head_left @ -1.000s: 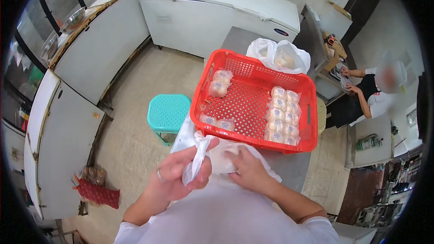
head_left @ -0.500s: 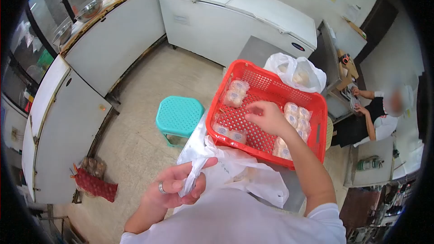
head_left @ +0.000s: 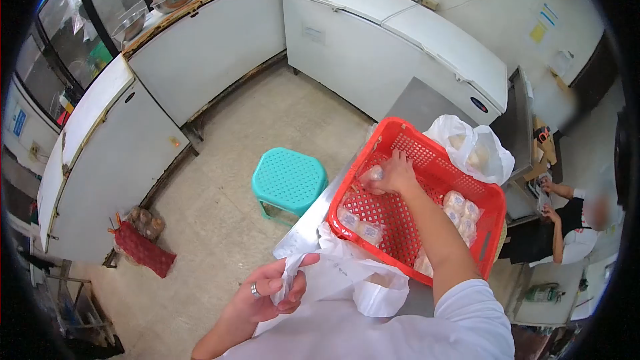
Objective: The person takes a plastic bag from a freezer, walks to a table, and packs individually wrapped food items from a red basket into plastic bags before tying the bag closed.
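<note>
Hands [head_left: 268, 290] [head_left: 395, 177] half-curled, on bag [head_left: 343, 272] and packet [head_left: 371, 174]

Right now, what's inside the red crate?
In the crate, clear packs of round, pale items sit near the left and right sides. The right grip partly covers one pack; the forearm hides whatever lies beneath it.

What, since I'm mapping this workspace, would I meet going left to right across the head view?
Red net sack → left hand holding white plastic → right hand inside the red crate → white carrier bag beyond the crate → green cylinder.
</note>
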Motion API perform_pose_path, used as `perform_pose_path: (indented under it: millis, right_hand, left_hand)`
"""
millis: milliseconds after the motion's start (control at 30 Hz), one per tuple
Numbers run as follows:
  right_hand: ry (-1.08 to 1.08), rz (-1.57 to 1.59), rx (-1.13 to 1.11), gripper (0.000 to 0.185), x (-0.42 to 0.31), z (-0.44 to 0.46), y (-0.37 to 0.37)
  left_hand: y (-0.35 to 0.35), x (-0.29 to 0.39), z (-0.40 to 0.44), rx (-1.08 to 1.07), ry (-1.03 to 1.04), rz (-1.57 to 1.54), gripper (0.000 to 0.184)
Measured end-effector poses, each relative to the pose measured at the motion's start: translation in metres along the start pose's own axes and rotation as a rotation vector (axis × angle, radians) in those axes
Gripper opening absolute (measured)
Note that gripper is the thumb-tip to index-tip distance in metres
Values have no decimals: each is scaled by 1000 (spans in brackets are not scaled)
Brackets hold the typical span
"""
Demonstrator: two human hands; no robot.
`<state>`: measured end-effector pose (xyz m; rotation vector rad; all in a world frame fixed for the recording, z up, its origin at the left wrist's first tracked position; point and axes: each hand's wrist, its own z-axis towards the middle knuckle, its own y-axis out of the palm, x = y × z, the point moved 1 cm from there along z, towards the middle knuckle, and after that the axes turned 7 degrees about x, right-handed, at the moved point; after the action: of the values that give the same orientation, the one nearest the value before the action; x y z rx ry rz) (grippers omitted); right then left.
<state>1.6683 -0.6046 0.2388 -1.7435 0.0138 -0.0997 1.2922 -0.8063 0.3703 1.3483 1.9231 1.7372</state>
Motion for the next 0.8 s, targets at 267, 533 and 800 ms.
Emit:
perform_pose_path:
  millis: [267, 533, 800]
  right_hand:
    - [95, 323, -102, 77, 36, -50, 58]
    - [-97, 2637, -87, 69, 33, -210, -25]
    - [21, 2018, -165, 88, -86, -307, -35]
  left_hand:
    - [7, 2, 12, -68, -53, 158, 84]
    - [41, 4, 24, -118, -14, 193, 93]
    - [58, -8, 21, -264, -187, -136, 106]
